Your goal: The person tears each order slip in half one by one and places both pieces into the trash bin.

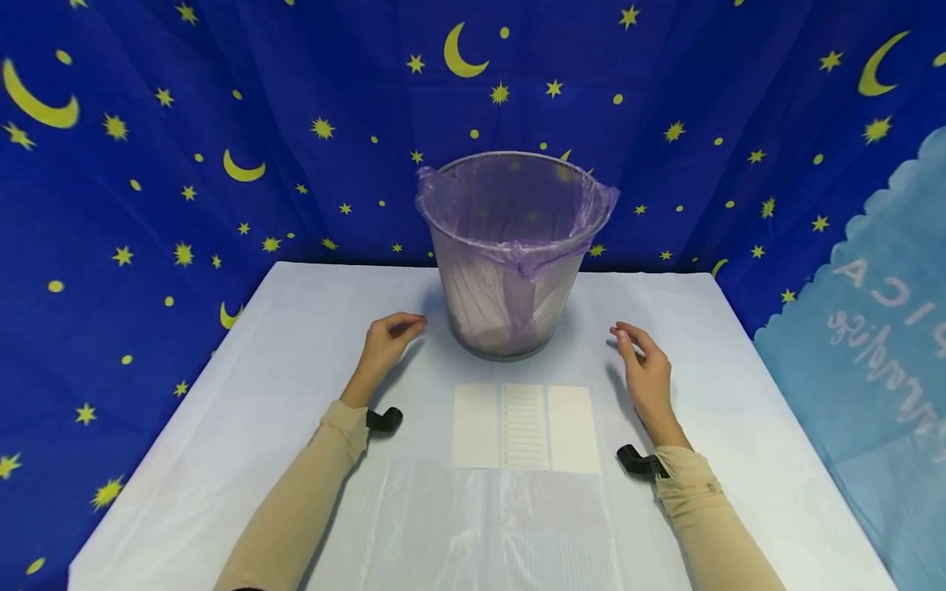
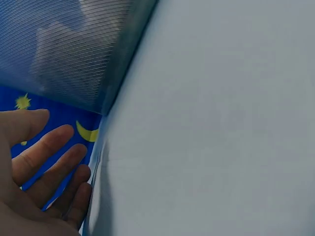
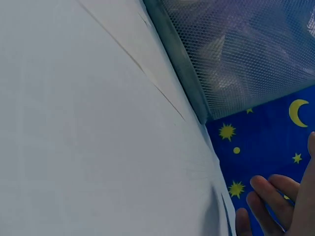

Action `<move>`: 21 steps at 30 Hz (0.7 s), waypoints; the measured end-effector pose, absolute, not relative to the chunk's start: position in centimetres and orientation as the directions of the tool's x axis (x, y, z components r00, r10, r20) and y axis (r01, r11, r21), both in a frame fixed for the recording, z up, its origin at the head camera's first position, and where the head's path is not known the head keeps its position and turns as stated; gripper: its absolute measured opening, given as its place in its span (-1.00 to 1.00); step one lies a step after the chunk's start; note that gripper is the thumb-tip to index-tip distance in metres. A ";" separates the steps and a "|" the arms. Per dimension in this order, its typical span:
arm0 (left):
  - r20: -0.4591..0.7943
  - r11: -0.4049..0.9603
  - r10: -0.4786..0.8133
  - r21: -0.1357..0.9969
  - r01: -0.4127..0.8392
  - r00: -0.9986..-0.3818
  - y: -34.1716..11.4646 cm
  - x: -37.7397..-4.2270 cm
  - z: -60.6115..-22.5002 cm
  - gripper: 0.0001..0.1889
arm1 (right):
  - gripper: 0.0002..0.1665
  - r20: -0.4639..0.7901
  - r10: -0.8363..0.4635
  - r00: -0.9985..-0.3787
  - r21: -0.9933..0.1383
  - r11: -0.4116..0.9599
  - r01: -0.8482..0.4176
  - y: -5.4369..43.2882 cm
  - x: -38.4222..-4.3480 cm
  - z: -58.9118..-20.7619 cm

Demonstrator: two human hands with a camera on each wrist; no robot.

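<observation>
A mesh wastebasket [image 1: 473, 287] stands upright at the back of the table, lined with a thin purple plastic bag [image 1: 532, 261] folded over its rim. Something pale lies inside at the bottom, blurred by the mesh. To the basket's left is my left hand [image 1: 384, 349], fingers loosely bent and holding nothing; in the left wrist view its fingers [image 2: 44, 152] are spread apart from the mesh. On the other side my right hand [image 1: 646, 373] hovers over the table, relaxed and without anything in it. The right wrist view shows its fingers [image 3: 273, 199] below the basket's base.
Three pale paper strips [image 1: 526, 427] lie side by side in front of the basket, the middle one lined. Nearer me a clear plastic sheet [image 1: 436, 525] covers part of the white table [image 1: 746, 460]. A blue star-and-moon curtain [image 1: 332, 82] hangs close behind.
</observation>
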State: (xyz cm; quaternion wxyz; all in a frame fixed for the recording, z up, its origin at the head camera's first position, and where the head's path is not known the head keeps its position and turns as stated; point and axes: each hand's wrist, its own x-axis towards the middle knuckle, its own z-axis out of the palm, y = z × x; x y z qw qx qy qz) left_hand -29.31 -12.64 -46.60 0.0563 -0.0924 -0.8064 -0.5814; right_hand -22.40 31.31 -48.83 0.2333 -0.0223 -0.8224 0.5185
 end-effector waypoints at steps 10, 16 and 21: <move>0.224 0.257 0.084 0.937 0.238 -0.971 -13.9 -27.8 -46.4 -0.75 | -0.47 0.324 0.241 -0.915 -0.865 0.466 -0.184 30.2 -22.3 -49.4; 0.243 0.285 0.075 0.924 0.254 -0.967 -13.9 -29.4 -48.3 -0.75 | -0.50 0.320 0.240 -0.917 -0.854 0.491 -0.170 30.6 -22.1 -49.6; 0.253 0.257 0.062 0.931 0.260 -0.965 -13.1 -30.0 -48.9 -0.78 | -0.50 0.353 0.231 -0.907 -0.844 0.497 -0.202 31.4 -22.2 -49.3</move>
